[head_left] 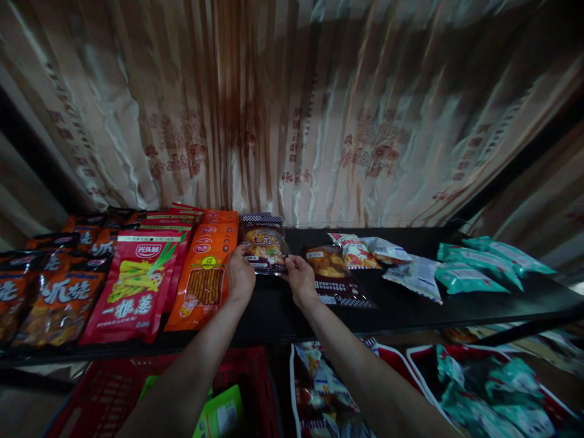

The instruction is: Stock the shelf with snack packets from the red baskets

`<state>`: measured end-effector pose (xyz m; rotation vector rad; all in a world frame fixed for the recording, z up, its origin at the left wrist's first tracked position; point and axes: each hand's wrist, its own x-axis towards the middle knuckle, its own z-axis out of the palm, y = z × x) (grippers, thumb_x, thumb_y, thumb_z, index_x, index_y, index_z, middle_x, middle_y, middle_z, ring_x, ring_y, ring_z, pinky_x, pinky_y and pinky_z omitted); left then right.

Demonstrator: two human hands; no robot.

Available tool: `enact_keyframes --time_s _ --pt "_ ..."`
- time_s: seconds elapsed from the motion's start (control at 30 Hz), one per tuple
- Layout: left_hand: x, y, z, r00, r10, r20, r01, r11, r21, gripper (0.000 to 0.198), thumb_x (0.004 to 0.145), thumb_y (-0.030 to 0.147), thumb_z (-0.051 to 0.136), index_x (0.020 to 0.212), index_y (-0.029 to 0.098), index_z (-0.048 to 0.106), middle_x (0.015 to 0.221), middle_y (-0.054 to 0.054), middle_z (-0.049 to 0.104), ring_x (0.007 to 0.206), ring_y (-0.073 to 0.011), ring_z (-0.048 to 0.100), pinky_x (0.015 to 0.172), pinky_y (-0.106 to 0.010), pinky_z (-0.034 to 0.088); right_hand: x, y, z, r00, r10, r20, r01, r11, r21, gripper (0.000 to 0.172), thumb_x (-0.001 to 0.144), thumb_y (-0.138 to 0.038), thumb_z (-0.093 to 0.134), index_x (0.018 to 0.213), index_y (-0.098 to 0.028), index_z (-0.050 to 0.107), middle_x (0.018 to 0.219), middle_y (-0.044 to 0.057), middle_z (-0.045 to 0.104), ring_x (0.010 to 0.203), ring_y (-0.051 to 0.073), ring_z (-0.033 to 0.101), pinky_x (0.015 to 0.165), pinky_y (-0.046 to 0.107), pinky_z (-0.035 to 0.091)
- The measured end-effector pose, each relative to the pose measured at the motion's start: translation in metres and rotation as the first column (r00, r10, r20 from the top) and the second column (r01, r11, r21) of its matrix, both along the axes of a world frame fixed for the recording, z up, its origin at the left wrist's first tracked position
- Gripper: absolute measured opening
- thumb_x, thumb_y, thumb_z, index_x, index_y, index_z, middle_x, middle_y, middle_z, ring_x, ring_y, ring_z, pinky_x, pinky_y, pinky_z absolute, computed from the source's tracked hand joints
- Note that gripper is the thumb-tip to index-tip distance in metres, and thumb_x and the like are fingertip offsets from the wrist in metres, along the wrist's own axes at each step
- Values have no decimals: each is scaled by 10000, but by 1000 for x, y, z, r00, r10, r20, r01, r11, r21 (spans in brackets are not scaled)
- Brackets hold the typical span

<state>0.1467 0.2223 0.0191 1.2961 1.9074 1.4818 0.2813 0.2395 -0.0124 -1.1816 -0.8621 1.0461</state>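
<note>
A dark bag of potato chips (264,241) with a clear window is held near the back of the black shelf. My left hand (240,274) has its fingers closed on the bag's lower left side, and my right hand (301,281) pinches its lower right corner. Just left of it lies a row of orange snack bags (205,286). To the right, a second dark bag of chips (329,267) lies flat on the shelf, turned the other way round, close beside my right hand.
Red snack bags (137,286) and black-orange bags (59,301) fill the shelf's left. White bags (413,277) and teal bags (474,267) lie right on the black shelf (274,316). Below stand red baskets (109,389) with more packets; a curtain (274,109) hangs behind.
</note>
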Motion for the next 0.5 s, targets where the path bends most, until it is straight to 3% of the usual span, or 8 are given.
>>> enact_keyframes --time_s 0.13,0.27,0.4,0.5 --pt "0 7 -7 994 49 102 -47 999 -21 344 818 74 450 1126 102 601 950 -112 701 887 -179 663 835 -289 502 4 -3 3 1000 -6 -4 6 1000 23 263 606 -432 634 732 -215 554 648 -36 577 626 148 563 510 268 523" --pt "0 8 -13 987 59 148 -56 998 -24 252 834 155 478 1026 118 637 959 -98 707 882 -161 667 814 -264 510 7 -6 5 999 32 29 -33 998 51 292 619 -459 624 756 -215 543 665 -28 598 640 156 584 534 283 533" --pt "-3 4 -11 993 80 88 -77 996 -36 221 800 121 486 948 124 650 913 -101 708 900 -191 662 846 -302 497 6 -2 0 992 48 119 -54 997 49 300 637 -478 606 755 -209 544 638 -29 592 622 155 584 537 290 535" --pt "-3 -1 -5 997 80 6 -80 997 -24 283 789 80 459 1008 138 629 925 -97 698 944 -210 646 899 -340 468 3 6 -6 984 33 176 -43 997 58 294 658 -478 588 767 -209 540 638 -30 596 611 153 583 533 290 534"
